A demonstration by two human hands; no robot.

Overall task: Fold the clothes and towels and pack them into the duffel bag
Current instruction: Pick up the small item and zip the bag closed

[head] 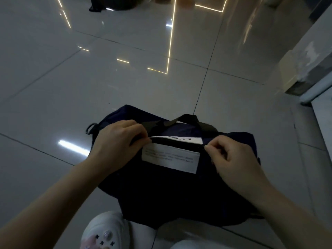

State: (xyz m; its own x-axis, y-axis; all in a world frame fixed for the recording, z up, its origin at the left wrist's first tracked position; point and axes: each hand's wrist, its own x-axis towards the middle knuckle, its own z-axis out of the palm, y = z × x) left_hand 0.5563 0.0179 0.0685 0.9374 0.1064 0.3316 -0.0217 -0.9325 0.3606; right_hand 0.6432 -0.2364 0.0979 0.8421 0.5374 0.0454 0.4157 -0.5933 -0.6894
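Where the dim light reaches, a dark navy duffel bag (pixel 172 186) sits on the glossy tiled floor (pixel 125 78), low and centre in the head view, just ahead of the person's feet.

Left of the bag: a small dark strap loop (pixel 91 128) pokes out from its left end, lying on the floor. The left hand (pixel 116 146) rests on the bag's upper left, fingers (pixel 142 136) curled and pinching the bag's fabric at the left end of the top opening, right beside the base of the black carry handle (pixel 188 120).

Middle of the bag: the handle arches up over the top. Under it the zipper opening (pixel 177 141) shows as a narrow gap, with white cloth bearing dark lettering (pixel 183 139) visible inside. Just below the gap, a white rectangular label (pixel 170 158) with small printed lines is sewn on the near side; the print is too blurred to read.

Right of the bag's centre: the right hand (pixel 235 159) sits at the right end of the opening, thumb and forefinger pinched tight on something small there, likely the zipper pull, though it is too dark to tell.

Below the bag, at its near left corner: a white shoe with small charms (pixel 104 232). Far right of the bag: a pale box-like object (pixel 294 72) against the wall.
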